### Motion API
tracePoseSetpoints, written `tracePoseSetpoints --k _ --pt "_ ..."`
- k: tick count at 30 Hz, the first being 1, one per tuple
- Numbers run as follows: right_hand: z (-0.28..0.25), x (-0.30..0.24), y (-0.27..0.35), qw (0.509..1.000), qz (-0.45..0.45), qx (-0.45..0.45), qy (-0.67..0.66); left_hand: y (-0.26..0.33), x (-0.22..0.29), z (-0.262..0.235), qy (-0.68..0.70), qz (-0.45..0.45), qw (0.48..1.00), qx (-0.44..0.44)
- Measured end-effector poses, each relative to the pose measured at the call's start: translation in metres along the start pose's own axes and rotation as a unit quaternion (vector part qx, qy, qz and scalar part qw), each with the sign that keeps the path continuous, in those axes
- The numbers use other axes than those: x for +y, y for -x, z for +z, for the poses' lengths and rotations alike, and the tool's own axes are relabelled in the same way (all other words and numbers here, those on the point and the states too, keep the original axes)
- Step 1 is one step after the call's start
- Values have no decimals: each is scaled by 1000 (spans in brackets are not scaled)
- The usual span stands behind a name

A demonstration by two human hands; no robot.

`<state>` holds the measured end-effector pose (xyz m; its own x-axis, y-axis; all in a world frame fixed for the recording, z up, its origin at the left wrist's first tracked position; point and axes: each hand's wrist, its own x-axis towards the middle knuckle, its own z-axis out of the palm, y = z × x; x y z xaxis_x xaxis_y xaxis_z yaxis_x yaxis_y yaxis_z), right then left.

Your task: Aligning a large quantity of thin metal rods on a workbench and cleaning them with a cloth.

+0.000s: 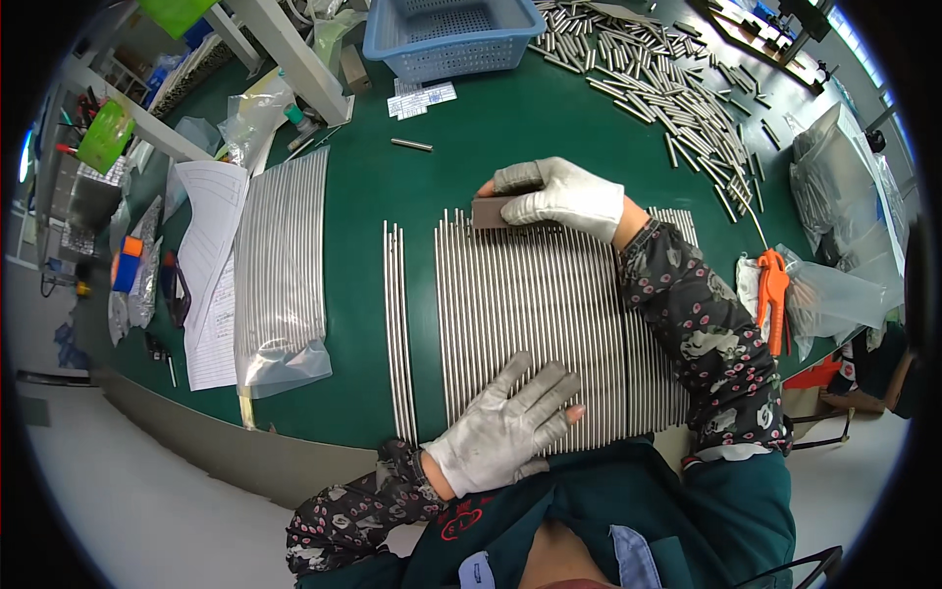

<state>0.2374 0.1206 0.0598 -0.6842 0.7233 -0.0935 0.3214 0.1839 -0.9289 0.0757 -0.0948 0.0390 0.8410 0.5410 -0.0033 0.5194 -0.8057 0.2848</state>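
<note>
Right hand (567, 196) grips a brown block (489, 214), left hand (500, 432) splays over rods (549, 304); a clear bag (287, 363) holds more toward the table's (355, 314) left edge.

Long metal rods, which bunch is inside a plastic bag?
The leftmost bunch, beside the white papers: clear plastic covers it. The narrow bunch and the wide spread to its right lie bare.
</note>
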Motion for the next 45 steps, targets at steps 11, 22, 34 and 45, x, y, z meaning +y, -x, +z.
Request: tracePoseSetpoints --k 11,22,34,45 --pt "26 1 -33 996 11 12 -86 74 -30 -20 53 -131 990 5" --pt "39 -7 -55 990 -38 19 -131 55 -25 -28 33 2 998 -58" --pt "44 -19 -48 995 8 -29 -91 53 -21 -10 12 22 998 -49" --pt "25 -5 -27 996 11 -21 -87 51 -20 -8 -7 11 1000 -14"
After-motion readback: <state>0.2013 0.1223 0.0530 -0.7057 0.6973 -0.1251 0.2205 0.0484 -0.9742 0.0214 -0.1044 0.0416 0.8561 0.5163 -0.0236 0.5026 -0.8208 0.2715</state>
